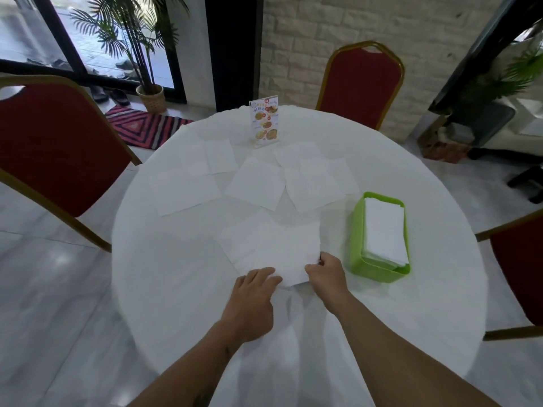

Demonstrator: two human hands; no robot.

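I log the white napkin [276,248] flat on the table [176,274], reaching away from my fingertips: left hand [255,292] fingers together pressing its near edge, right hand [326,273] pinching its near-right corner (green box [357,230] just right of those fingers).

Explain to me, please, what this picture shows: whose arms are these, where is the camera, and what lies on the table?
There is no machine here. A person wears one camera on the head, and it looks down at their own bare arms. The left hand rests on the near edge of an unfolded napkin, and the right hand pinches its right corner. On the round white table lie more spread napkins, a green box holding folded napkins, and a menu stand.
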